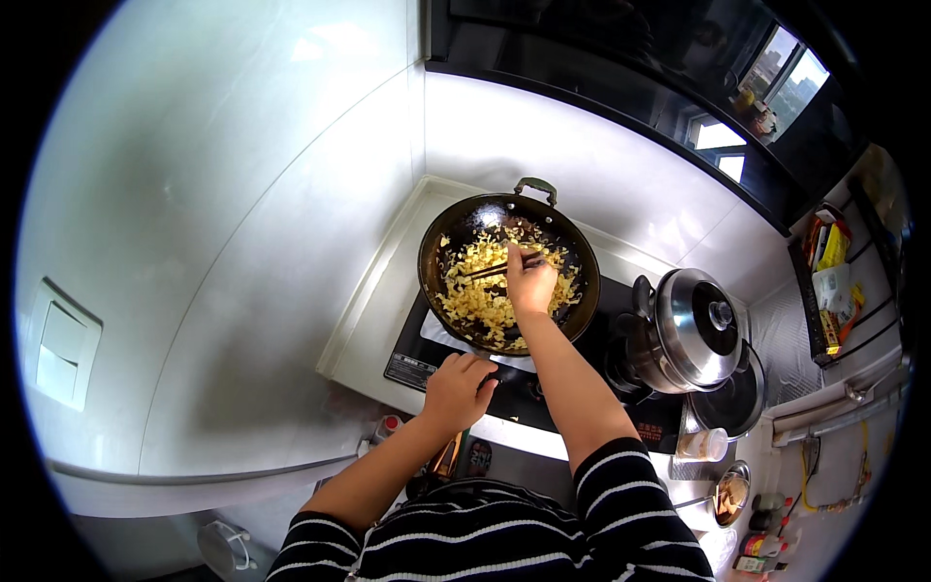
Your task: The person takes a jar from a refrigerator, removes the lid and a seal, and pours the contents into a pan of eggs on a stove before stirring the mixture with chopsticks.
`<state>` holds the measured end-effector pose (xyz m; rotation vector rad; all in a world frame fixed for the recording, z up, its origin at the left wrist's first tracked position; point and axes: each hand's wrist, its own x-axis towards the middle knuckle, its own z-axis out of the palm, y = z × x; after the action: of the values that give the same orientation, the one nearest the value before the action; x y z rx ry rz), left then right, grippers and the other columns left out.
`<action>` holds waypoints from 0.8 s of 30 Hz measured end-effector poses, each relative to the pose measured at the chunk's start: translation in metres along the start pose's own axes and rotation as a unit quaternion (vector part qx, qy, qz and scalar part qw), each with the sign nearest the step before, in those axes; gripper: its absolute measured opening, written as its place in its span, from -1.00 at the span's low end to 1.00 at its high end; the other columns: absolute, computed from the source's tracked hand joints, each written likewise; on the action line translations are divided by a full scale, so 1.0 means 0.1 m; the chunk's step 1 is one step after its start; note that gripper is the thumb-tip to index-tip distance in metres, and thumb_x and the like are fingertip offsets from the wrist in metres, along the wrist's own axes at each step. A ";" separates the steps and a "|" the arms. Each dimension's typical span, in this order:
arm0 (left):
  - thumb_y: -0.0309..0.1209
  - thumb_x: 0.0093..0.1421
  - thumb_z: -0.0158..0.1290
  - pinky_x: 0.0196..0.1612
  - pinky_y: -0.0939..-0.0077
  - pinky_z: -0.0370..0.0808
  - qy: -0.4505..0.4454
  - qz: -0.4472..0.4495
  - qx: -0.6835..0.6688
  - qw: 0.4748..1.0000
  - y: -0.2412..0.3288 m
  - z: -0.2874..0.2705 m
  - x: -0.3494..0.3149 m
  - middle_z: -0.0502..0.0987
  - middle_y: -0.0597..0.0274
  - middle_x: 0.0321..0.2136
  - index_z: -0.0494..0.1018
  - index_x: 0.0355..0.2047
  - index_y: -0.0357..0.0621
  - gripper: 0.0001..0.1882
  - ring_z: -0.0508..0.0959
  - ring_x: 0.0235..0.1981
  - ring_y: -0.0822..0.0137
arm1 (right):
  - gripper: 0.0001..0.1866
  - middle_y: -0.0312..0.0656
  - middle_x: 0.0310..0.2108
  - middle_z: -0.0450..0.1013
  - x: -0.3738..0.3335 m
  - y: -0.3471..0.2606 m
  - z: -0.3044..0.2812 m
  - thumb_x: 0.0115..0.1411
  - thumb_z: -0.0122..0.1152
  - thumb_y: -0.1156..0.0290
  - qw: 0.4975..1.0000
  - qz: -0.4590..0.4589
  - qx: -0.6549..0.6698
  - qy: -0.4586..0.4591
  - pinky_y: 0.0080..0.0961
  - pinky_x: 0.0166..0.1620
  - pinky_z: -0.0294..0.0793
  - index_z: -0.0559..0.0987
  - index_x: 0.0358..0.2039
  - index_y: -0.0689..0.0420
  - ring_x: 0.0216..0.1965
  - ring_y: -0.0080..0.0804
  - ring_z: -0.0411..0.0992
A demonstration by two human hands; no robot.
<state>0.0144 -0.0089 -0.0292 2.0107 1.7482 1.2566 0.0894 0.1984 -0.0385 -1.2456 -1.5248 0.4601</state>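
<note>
A dark wok (433,291) sits on the black cooktop (412,341). Yellow pieces, which look like scrambled egg mixed with pale shreds, cover much of its inside. My right hand (531,283) reaches over the wok, its fingers closed round a pair of dark chopsticks (488,272) whose tips are down among the food. At the wok's near side, my left hand (458,393) is closed on what seems to be the near handle (493,376); only a dark bit of it shows by the thumb. The far loop handle (536,186) points toward the back wall.
Right of the wok stands a lidded steel pot (693,330), with a flat black pan (734,398) beside it. A jar (703,445) and a bowl (732,493) are nearer. Walls rise at left and back. A dark glossy hood (601,82) overhangs; a rack of packets (832,267) hangs right.
</note>
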 end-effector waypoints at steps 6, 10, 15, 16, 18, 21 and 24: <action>-0.46 -0.02 0.25 -0.32 0.27 0.47 0.006 0.016 0.001 1.000 -0.01 -0.01 0.02 0.54 0.22 -0.39 0.54 -0.30 -0.09 -0.78 0.50 -0.36 0.09 | -0.71 -0.06 -0.67 0.50 0.06 0.15 -0.21 0.11 0.39 0.28 0.998 -0.051 0.028 0.031 -0.43 -0.53 0.43 0.63 -0.56 0.26 -0.67 -0.21 0.49; -0.46 -0.02 0.25 -0.32 0.27 0.46 0.008 0.016 -0.005 1.000 -0.03 0.01 0.01 0.54 0.22 -0.39 0.54 -0.30 -0.09 -0.78 0.50 -0.36 0.10 | -0.74 -0.07 -0.64 0.52 0.05 0.09 -0.53 0.11 0.39 0.30 0.997 -0.081 0.006 -0.005 -0.45 -0.53 0.43 0.64 -0.54 0.26 -0.64 -0.23 0.50; -0.46 -0.02 0.25 -0.32 0.27 0.46 0.008 0.019 -0.009 1.000 -0.02 0.01 0.02 0.53 0.22 -0.41 0.54 -0.31 -0.09 -0.78 0.49 -0.35 0.10 | -0.75 -0.07 -0.59 0.55 0.11 0.31 -0.64 0.11 0.39 0.30 0.997 0.008 0.058 -0.041 -0.45 -0.48 0.47 0.65 -0.51 0.26 -0.60 -0.27 0.53; -0.47 -0.02 0.25 -0.32 0.27 0.46 0.009 0.019 -0.010 1.000 -0.04 0.01 0.01 0.53 0.22 -0.41 0.54 -0.31 -0.10 -0.78 0.49 -0.36 0.10 | -0.75 -0.08 -0.59 0.56 0.09 0.20 -0.59 0.12 0.38 0.29 0.995 0.023 0.091 -0.038 -0.46 -0.48 0.47 0.66 -0.49 0.25 -0.59 -0.31 0.54; -0.47 -0.02 0.25 -0.32 0.27 0.45 0.007 0.019 -0.012 1.000 -0.04 0.01 0.01 0.53 0.22 -0.41 0.54 -0.30 -0.10 -0.77 0.49 -0.36 0.10 | -0.73 -0.10 -0.58 0.57 0.05 0.06 -0.42 0.14 0.37 0.26 0.996 -0.032 0.084 -0.022 -0.49 -0.46 0.48 0.67 -0.45 0.25 -0.58 -0.40 0.54; -0.48 -0.03 0.25 -0.33 0.27 0.45 0.007 0.024 -0.016 1.000 -0.02 0.00 0.03 0.53 0.22 -0.42 0.53 -0.30 -0.10 -0.76 0.49 -0.38 0.10 | -0.70 -0.13 -0.62 0.54 -0.02 0.10 -0.11 0.15 0.37 0.22 0.993 0.053 0.099 -0.039 -0.45 -0.47 0.47 0.66 -0.46 0.25 -0.62 -0.33 0.51; -0.48 -0.04 0.26 -0.33 0.27 0.45 0.017 0.026 -0.020 0.999 -0.02 -0.02 0.03 0.53 0.22 -0.42 0.53 -0.31 -0.10 -0.76 0.49 -0.39 0.10 | -0.70 -0.12 -0.67 0.50 -0.07 0.01 -0.06 0.14 0.37 0.22 0.999 -0.027 0.041 -0.022 -0.43 -0.53 0.43 0.65 -0.50 0.24 -0.67 -0.24 0.47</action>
<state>0.0117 -0.0065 -0.0278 2.0367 1.6815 1.3393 0.0944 0.1907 -0.0402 -1.1343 -1.5584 0.5123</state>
